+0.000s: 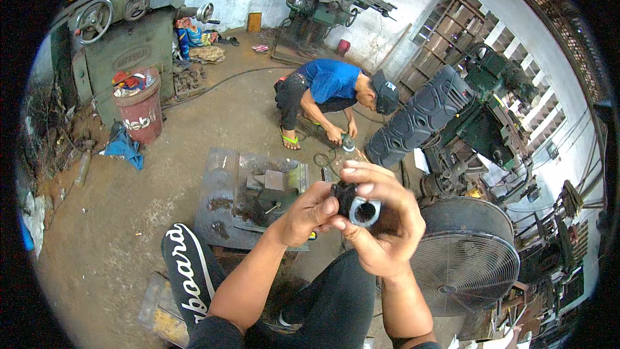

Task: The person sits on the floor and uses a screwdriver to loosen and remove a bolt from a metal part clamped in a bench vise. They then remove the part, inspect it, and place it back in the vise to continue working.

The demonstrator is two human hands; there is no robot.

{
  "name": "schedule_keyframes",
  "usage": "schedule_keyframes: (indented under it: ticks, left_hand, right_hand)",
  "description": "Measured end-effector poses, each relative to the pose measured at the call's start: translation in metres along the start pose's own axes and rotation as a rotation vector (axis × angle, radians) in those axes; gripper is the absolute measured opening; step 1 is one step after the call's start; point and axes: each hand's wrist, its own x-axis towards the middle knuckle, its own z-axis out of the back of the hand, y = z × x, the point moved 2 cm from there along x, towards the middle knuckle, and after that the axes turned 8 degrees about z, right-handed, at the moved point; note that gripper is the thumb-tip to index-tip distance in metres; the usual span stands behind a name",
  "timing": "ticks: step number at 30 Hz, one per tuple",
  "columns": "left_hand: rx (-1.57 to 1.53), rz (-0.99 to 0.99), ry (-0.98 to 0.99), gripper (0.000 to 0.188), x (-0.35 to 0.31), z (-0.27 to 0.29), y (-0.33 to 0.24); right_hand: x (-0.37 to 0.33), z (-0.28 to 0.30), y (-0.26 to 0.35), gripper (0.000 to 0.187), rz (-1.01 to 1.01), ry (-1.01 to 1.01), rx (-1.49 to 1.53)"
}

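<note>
**Two hands close around one small ringed part, held up over the worktop**

From the head view, the only one here, and all eyes on the middle: a small dark metal part with a pale grey, ring-shaped end (356, 219) hangs in the air, above the wearer's knees, its round hole facing up at the camera. Whether dark body and pale ring are one piece or two, I cannot tell.

The left hand (303, 214) pinches the dark side, thumb against curled fingers. The right hand (391, 223) arches over from the other side, thumb low by the ring, fingertips along its top. Both are gripping, neither is loose.

Good handling here, I'd judge, means steadying with the left and letting the right do the fine turning, fingertips on the outer rim and clear of the hole. Tilt toward the light to read the inside edge; a light pinch should feel any burr, while a hard squeeze risks a slip.

Below, the low, flat grey metal worktop (205, 223) carries a blocky metal vise (274, 179), a handy place to catch a drop. Beyond it, a crouching co-worker in a blue shirt (332, 81) runs a handheld grinder (348, 142), sparks flying: best to shield the part and eyes from grit.
</note>
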Motion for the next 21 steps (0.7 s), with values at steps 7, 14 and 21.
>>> schedule_keyframes:
  ticks: [7,14,21]
  left_hand:
    - [-0.117,-0.012,-0.044,0.065,-0.001,-0.013,-0.010]
    - [-0.187,0.068,-0.041,0.062,-0.003,-0.018,-0.014]
    - [-0.195,0.120,-0.083,0.071,-0.009,-0.030,-0.020]
  right_hand:
    - [0.008,0.004,0.017,0.044,0.011,0.068,-0.087]
    - [0.011,0.005,0.018,0.027,0.099,0.051,-0.065]
    - [0.005,0.002,0.021,0.034,0.119,-0.058,-0.145]
